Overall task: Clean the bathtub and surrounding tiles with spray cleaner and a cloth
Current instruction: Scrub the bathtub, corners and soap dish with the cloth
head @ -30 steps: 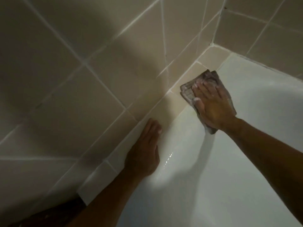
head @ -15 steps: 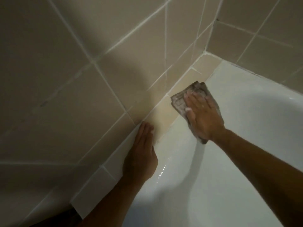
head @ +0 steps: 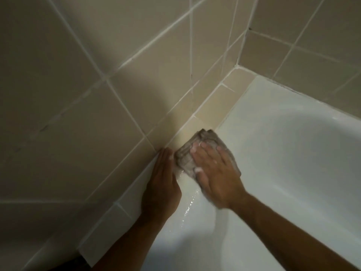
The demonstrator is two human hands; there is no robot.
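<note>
A folded grey-brown cloth point(head: 203, 142) lies on the narrow tiled ledge point(head: 216, 108) where it meets the white bathtub point(head: 283, 163). My right hand point(head: 216, 173) presses flat on the cloth, fingers straight, foam on the fingertips. My left hand point(head: 162, 184) rests flat on the ledge against the beige wall tiles point(head: 82, 106), fingers straight, its fingertips almost touching the cloth's left edge. A wet streak glistens on the tub rim point(head: 187, 204) between my two hands. No spray bottle is in view.
Two tiled walls meet in a corner point(head: 237, 65) at the far end of the ledge. The tub's curved inner wall point(head: 312, 192) drops away to the right. A dark gap shows at the ledge's near end point(head: 78, 261).
My right hand has slid the cloth along the ledge toward me, away from the corner, until it sits beside my left hand. My left hand has stayed on the ledge.
</note>
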